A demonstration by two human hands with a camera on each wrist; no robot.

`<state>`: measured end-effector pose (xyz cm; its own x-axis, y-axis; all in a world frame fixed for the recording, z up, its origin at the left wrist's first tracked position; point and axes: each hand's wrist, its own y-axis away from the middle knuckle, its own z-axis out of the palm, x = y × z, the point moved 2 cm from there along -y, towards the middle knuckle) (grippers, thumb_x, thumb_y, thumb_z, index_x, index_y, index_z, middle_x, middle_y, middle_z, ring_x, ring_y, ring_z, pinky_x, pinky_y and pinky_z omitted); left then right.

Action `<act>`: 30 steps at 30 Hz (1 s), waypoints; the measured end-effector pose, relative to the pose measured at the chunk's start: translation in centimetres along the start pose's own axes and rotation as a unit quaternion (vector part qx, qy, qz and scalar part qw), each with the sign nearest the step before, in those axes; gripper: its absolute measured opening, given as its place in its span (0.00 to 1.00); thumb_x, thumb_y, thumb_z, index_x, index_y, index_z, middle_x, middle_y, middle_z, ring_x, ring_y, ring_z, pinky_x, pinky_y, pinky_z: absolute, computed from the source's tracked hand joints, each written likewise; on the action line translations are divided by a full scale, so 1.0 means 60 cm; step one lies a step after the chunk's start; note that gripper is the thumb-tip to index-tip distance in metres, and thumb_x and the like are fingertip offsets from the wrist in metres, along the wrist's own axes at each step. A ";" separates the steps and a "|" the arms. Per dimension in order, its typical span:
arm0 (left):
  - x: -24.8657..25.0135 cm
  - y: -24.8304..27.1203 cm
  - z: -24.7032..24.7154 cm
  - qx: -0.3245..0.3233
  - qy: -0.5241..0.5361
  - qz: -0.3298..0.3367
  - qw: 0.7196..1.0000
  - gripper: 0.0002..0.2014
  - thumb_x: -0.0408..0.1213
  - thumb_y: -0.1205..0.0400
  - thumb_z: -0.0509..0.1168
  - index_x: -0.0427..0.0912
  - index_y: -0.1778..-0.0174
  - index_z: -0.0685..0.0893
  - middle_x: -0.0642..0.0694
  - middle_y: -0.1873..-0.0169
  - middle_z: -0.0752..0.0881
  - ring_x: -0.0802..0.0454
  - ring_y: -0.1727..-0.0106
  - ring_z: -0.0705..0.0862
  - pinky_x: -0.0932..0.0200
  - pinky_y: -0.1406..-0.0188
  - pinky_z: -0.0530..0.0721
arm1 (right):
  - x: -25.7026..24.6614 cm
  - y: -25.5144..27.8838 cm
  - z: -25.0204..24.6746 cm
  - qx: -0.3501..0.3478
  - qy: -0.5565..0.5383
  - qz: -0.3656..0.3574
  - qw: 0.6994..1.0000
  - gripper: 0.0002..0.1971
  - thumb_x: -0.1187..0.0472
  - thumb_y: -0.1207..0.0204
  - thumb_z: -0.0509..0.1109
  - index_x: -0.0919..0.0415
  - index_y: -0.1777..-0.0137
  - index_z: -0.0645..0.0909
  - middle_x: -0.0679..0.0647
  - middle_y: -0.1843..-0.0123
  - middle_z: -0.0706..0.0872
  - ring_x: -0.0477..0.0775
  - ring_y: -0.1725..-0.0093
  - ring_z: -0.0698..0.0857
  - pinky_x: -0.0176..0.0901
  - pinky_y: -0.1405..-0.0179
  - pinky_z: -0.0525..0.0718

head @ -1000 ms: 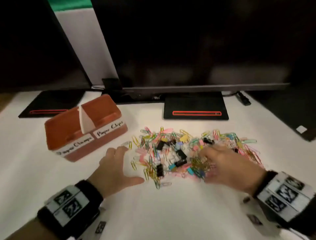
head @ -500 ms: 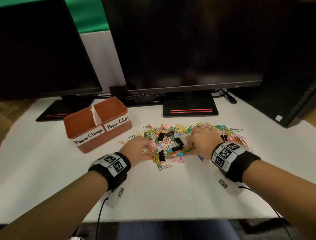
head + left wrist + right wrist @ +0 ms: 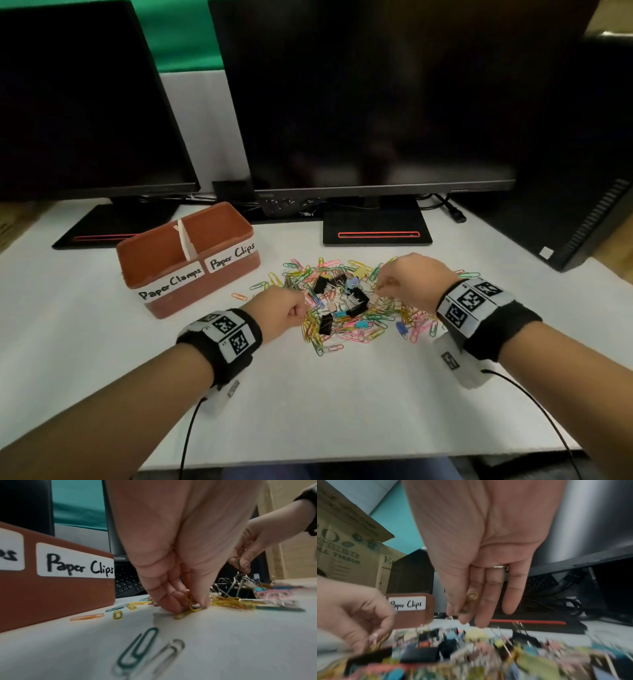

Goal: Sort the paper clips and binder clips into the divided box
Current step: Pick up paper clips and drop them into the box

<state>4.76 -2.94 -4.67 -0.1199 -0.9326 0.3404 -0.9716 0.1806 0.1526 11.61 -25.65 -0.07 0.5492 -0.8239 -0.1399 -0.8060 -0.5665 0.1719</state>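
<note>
A brown divided box (image 3: 205, 287) labelled "Paper Clamps" and "Paper Clips" stands at the left of the white table; both compartments look empty. A mixed pile of coloured paper clips (image 3: 363, 329) and black binder clips (image 3: 356, 303) lies in the middle. My left hand (image 3: 298, 308) is at the pile's left edge, and in the left wrist view its fingertips pinch yellow paper clips (image 3: 190, 604) down on the table. Over the pile's right side my right hand (image 3: 380, 287) pinches a few paper clips (image 3: 470, 600) just above the heap.
Two dark monitors (image 3: 376, 102) on black stands (image 3: 376, 229) line the back edge, with a dark computer case (image 3: 582, 205) at the right. Loose paper clips (image 3: 137, 650) lie between the box (image 3: 56, 595) and the pile. Bare table stretches toward me.
The head view has pulled back and up. My left hand went from flat beside the pile to curled and pinching clips. My right hand has lifted slightly with clips in its fingers.
</note>
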 end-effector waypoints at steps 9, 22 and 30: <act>-0.061 0.042 -0.183 0.091 0.090 -0.062 0.990 0.03 0.39 0.23 0.71 0.46 0.57 0.85 0.55 0.63 0.84 0.63 0.64 0.81 0.75 0.65 0.80 | -0.140 -0.099 -0.153 0.128 -0.064 -0.111 0.983 0.07 0.55 0.22 0.68 0.54 0.50 0.86 0.51 0.53 0.88 0.52 0.52 0.85 0.48 0.47 0.85; -0.195 0.027 -0.230 0.246 0.068 -0.213 0.943 0.12 0.41 0.23 0.71 0.48 0.45 0.86 0.52 0.49 0.85 0.59 0.52 0.81 0.68 0.52 0.75 | -0.329 -0.331 -0.082 0.051 -0.103 -0.149 0.982 0.09 0.49 0.23 0.67 0.47 0.47 0.85 0.47 0.46 0.88 0.51 0.45 0.85 0.49 0.43 0.84; -0.105 0.094 -0.153 0.152 0.118 -0.111 0.975 0.23 0.53 0.31 0.75 0.55 0.41 0.80 0.57 0.46 0.79 0.61 0.46 0.80 0.69 0.50 0.79 | -0.191 -0.264 -0.038 -0.003 -0.109 -0.086 0.990 0.14 0.49 0.23 0.69 0.51 0.40 0.80 0.48 0.46 0.85 0.48 0.51 0.81 0.44 0.44 0.81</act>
<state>1.93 6.84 2.55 0.1159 -0.8341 0.5393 -0.9880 -0.1526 -0.0237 18.58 -7.31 1.01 0.6171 -0.6917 -0.3751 -0.7030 -0.6988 0.1321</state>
